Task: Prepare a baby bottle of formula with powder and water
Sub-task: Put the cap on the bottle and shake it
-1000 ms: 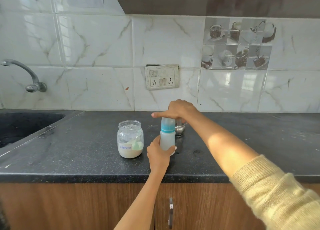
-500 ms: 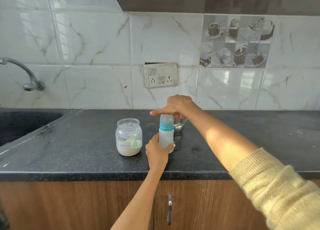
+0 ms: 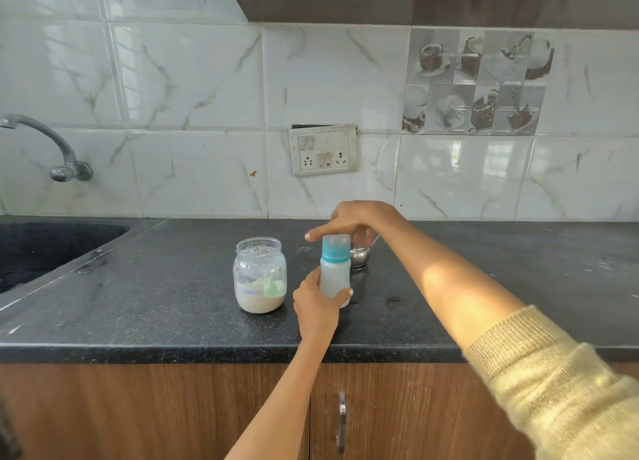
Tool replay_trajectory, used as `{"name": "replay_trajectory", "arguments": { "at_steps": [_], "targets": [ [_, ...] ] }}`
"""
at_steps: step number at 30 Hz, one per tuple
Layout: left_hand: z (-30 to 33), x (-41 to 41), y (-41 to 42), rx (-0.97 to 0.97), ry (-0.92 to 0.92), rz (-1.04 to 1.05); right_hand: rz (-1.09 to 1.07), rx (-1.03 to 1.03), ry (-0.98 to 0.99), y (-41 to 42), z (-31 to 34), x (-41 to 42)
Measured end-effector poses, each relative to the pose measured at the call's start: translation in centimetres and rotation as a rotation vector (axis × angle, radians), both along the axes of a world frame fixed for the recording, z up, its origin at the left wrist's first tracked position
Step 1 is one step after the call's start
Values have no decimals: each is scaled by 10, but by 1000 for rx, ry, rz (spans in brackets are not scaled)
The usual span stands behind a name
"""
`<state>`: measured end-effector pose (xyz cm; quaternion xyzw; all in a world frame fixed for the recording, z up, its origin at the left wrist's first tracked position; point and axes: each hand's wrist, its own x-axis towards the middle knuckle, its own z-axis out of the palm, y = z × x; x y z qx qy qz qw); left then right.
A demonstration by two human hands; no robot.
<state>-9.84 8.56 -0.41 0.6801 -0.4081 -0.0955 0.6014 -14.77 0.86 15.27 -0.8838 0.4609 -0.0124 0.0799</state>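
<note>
A translucent baby bottle [image 3: 334, 277] with a blue collar and a clear cap stands upright on the black counter [image 3: 155, 304]. My left hand [image 3: 316, 304] grips its lower body. Over the cap sits my right hand [image 3: 352, 219], fingers closed on the top, index finger stretched to the left. To the left of the bottle stands an open glass jar [image 3: 260, 274], labelled formula, with white powder and a green scoop inside. A small steel cup [image 3: 360, 254] is right behind the bottle, partly hidden by my right hand.
A dark sink [image 3: 45, 248] is set into the counter at the far left, with a wall tap [image 3: 52, 148] above it. A switch and socket plate [image 3: 323, 149] hangs on the tiled wall. Wooden cabinet doors with a metal handle [image 3: 341, 421] lie below the counter edge.
The hands and bottle keep nearly the same pose. The whole scene has shifted slightly in the frame with a small head movement.
</note>
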Motion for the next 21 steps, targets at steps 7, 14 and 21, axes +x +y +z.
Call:
{"name": "replay_trajectory", "arguments": {
  "at_steps": [7, 14, 21],
  "targets": [
    [1, 0, 0, 5, -4, -9, 147, 46, 7, -3, 8, -2],
    [0, 1, -2, 4, -2, -11, 20, -33, -29, -3, 0, 3],
    [-1, 3, -3, -4, -7, -8, -103, -185, -220, 9, -19, 2]
  ]
}}
